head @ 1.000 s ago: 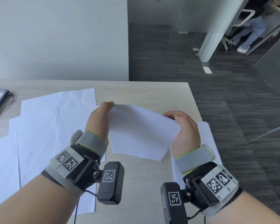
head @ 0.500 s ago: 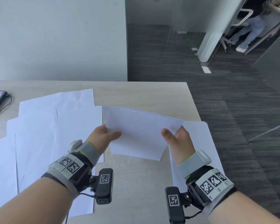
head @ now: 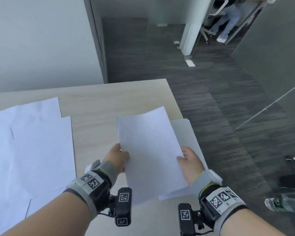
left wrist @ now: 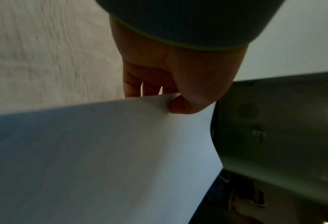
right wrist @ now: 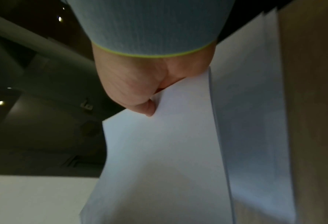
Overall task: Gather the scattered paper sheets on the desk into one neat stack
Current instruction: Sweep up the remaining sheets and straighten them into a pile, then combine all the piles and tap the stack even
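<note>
Dark carpet and glass partitions lie beyond a pale wooden desk (head: 109, 103), whose far right corner shows past the hands. Both hands hold one white sheet (head: 150, 150) raised over the desk's right part. The left hand (head: 117, 159) pinches the sheet's left edge, thumb on top and the other fingers (left wrist: 134, 89) curled beneath it; the right hand (head: 191, 165) pinches the right edge likewise, thumb on the upper face, though in the right wrist view the fingers under the paper are hidden, so how they lie there I cannot tell. Just right of the right-hand fingertips, and partly under the held sheet, a small stack of sheets (head: 185, 133) lies flat near the desk's right edge, its layered edges showing in the right wrist view (right wrist: 255, 106). Well to the left of the left-hand fingers, several loose sheets (head: 32, 142) overlap across the desktop. Far beyond the fingertips, behind glass, a person's legs (head: 226, 26) stand by a wheeled chair.
</note>
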`<action>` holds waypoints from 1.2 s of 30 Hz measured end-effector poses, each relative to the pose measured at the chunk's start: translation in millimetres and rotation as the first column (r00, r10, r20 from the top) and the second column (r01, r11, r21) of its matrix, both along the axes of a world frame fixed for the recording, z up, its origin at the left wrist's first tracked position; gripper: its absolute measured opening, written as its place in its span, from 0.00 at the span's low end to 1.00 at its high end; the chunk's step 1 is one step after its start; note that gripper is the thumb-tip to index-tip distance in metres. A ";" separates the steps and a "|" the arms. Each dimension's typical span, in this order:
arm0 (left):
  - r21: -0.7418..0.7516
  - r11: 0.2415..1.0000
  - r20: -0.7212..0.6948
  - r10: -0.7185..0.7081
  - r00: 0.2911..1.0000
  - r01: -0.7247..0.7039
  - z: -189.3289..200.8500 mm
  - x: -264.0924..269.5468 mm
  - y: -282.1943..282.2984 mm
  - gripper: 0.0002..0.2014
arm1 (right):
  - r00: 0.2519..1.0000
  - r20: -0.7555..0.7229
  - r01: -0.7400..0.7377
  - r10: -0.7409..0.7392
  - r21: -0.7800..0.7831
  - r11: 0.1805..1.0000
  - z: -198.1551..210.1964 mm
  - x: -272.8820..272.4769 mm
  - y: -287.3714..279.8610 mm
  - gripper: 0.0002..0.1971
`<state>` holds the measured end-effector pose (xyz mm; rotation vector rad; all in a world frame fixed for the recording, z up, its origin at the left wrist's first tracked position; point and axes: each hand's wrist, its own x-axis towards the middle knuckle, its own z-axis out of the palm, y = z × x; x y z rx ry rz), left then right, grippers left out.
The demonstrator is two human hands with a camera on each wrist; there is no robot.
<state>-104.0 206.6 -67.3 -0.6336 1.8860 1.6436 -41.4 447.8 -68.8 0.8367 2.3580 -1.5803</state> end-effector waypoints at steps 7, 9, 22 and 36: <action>0.024 0.990 0.063 -0.139 0.988 0.138 -14.6 -0.8 83.1 0.22 | 0.993 0.098 0.053 -0.065 0.117 0.992 -18.1 18.0 76.4 0.18; 0.001 0.989 0.058 -0.148 0.987 0.148 -15.9 -3.4 96.3 0.22 | 0.992 0.123 0.018 -0.035 0.133 0.991 -22.5 20.0 88.0 0.19; -0.204 0.952 0.068 -0.217 0.974 0.226 -15.9 16.2 98.3 0.21 | 0.983 0.179 -0.001 -0.035 0.197 0.980 -33.4 14.0 106.8 0.29; -0.255 0.925 -0.019 -0.295 0.955 0.280 -18.4 30.4 35.2 0.14 | 0.992 0.080 -0.116 0.096 0.316 0.942 -13.2 2.7 65.4 0.23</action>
